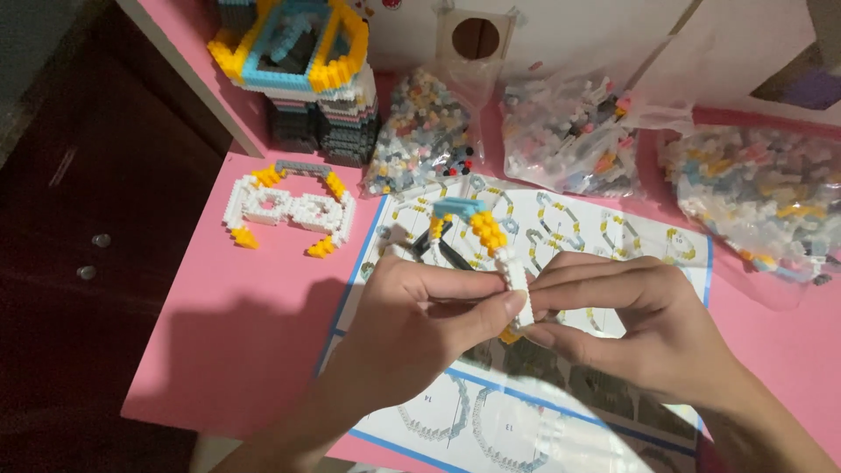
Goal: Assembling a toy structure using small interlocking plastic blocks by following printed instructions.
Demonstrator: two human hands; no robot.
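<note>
**Both hands pinching a small brick piece over the instruction sheet**

The instruction sheet [561, 412] is lying nearest, under the left hand [412, 328] and right hand [626, 320]. Both are pinching, fingertips closed, a curved brick assembly [491, 250]: white strip, yellow beads, blue top, black bars. Farther left, a white-and-yellow section [289, 210] is resting on the pink table [236, 333]. Three bags of bricks [569, 136] and a stacked model [302, 70] are sitting farthest.

You see small brick pieces [491, 236] of hard, slightly shiny plastic. The bags [569, 131] are thin, clear, crinkled plastic film. The instruction sheet [561, 219] is glossy paper, the pink table [245, 333] smooth and matt.
</note>
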